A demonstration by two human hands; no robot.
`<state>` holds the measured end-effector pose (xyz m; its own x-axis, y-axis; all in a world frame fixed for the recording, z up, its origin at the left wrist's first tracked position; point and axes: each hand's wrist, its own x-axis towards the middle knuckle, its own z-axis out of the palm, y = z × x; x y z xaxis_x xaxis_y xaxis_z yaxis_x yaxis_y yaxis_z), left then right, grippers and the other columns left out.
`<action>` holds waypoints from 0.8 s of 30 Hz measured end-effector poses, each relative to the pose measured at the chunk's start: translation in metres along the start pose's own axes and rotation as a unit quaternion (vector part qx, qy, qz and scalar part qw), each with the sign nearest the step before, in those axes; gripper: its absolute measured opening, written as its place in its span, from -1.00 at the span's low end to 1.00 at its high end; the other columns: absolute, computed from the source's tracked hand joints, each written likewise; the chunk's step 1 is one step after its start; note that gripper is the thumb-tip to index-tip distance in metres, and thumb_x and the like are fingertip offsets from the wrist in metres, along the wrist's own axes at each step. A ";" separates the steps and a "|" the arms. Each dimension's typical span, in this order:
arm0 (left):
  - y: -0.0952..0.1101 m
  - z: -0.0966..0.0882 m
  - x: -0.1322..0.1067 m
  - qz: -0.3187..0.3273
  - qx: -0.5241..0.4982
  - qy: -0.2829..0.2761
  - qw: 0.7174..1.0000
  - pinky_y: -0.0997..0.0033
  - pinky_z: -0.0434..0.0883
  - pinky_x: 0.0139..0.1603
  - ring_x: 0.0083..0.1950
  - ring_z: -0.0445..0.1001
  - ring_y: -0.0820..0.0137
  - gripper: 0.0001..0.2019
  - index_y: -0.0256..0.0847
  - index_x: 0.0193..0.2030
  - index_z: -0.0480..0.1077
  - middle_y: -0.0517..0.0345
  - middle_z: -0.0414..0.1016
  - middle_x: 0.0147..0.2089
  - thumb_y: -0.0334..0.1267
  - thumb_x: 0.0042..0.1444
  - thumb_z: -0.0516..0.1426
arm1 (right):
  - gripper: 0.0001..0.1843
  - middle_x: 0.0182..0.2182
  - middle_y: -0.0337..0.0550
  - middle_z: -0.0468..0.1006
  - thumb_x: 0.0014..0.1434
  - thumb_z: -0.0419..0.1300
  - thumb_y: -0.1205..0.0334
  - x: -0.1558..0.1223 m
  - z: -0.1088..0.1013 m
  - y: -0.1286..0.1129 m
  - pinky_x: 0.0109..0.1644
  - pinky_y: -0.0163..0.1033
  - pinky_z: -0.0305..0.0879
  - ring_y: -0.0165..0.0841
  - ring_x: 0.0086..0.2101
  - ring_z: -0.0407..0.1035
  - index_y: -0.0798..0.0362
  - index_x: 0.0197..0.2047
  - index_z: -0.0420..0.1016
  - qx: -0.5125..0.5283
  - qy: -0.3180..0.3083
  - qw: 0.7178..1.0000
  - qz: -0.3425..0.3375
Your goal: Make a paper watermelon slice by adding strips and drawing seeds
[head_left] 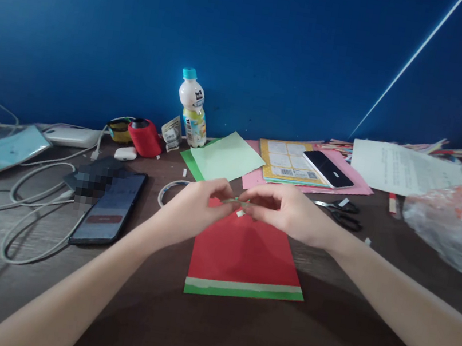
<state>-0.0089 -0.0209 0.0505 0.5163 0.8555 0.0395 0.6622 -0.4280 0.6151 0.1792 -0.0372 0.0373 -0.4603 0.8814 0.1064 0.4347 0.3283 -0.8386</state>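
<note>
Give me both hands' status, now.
Left hand: closed, fingertips pinching a small greenish strip.
Right hand: closed, apparently pinching the same strip.

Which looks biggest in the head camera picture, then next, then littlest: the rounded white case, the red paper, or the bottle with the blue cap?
1. Red paper
2. Bottle
3. Rounded white case

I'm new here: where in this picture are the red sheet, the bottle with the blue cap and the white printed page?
Red sheet (pixel 241 254): head view, on its bare red middle.
Bottle (pixel 193 109): head view, on its narrowed waist.
White printed page (pixel 405 170): head view, on its upper face.
</note>
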 end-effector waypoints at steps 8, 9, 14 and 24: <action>-0.019 -0.024 0.009 -0.010 -0.049 -0.034 0.998 0.52 0.21 -0.43 -0.42 0.32 0.47 -0.77 -0.22 -0.38 0.37 0.23 0.41 -0.42 -0.12 0.01 0.00 | -0.76 -0.33 -0.15 0.47 0.07 0.11 0.26 -0.001 -0.013 -0.001 -0.28 -0.28 0.27 -0.39 -0.33 0.37 0.05 -0.15 0.36 0.015 0.018 1.000 0.005; -0.020 -0.027 0.010 -0.013 -0.052 -0.049 0.997 0.53 0.22 -0.43 -0.41 0.33 0.47 -0.77 -0.21 -0.38 0.37 0.22 0.42 -0.41 -0.11 0.01 0.01 | -0.79 -0.32 -0.15 0.47 0.07 0.11 0.26 -0.001 -0.014 -0.001 -0.29 -0.29 0.27 -0.39 -0.33 0.37 0.06 -0.18 0.37 0.009 0.016 1.000 0.004; -0.033 -0.039 0.011 -0.011 -0.135 -0.159 0.978 0.51 0.31 -0.30 -0.23 0.41 0.35 -0.63 -0.18 -0.21 0.37 0.13 0.47 -0.21 0.03 -0.08 0.09 | -0.84 -0.36 -0.18 0.48 0.06 0.10 0.27 -0.001 -0.014 -0.002 -0.35 -0.30 0.24 -0.41 -0.38 0.34 0.05 -0.25 0.43 -0.042 0.014 0.999 -0.001; -0.014 -0.013 0.009 0.023 -0.090 -0.142 0.985 0.52 0.30 -0.22 -0.21 0.41 0.41 -0.75 -0.13 -0.22 0.43 0.26 0.50 -0.25 -0.11 0.02 0.05 | -0.79 -0.39 -0.24 0.46 0.05 0.06 0.38 -0.004 -0.003 -0.007 -0.43 -0.34 0.13 -0.47 -0.46 0.25 0.01 -0.26 0.46 -0.102 0.008 0.994 -0.046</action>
<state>-0.0203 -0.0036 0.0526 0.6920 0.7092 -0.1347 0.5396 -0.3842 0.7492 0.1807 -0.0424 0.0440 -0.4940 0.8490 0.1872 0.5399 0.4684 -0.6994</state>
